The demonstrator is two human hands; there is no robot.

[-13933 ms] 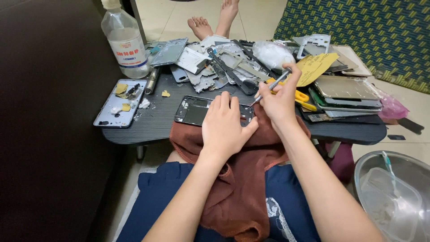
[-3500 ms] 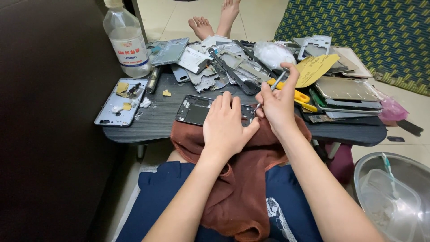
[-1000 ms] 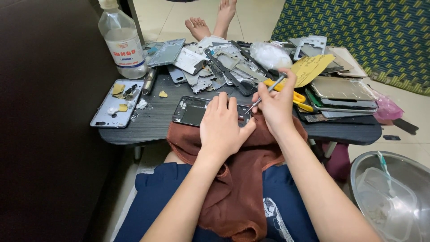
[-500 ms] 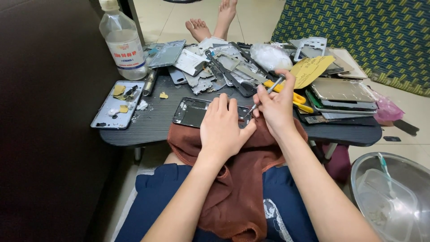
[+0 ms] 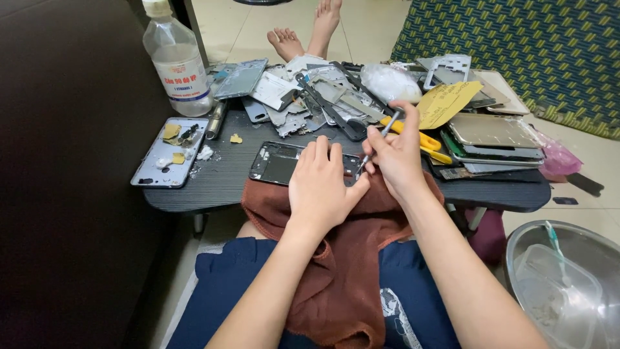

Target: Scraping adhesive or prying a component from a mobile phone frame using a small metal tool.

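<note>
A rust-brown cloth (image 5: 336, 258) lies near, a black table (image 5: 219, 178) beyond it, and a blue-and-yellow patterned mat (image 5: 516, 45) far right.

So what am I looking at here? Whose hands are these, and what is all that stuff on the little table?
The camera sits on a person's head and looks down at their own two bare hands. The left hand presses down an opened phone frame on a dark low table. The right hand holds a thin metal tool, its tip at the frame. Behind lie a heap of phone parts, a clear plastic bottle and a pale phone back holding scraps. A brown cloth covers the lap.
</note>
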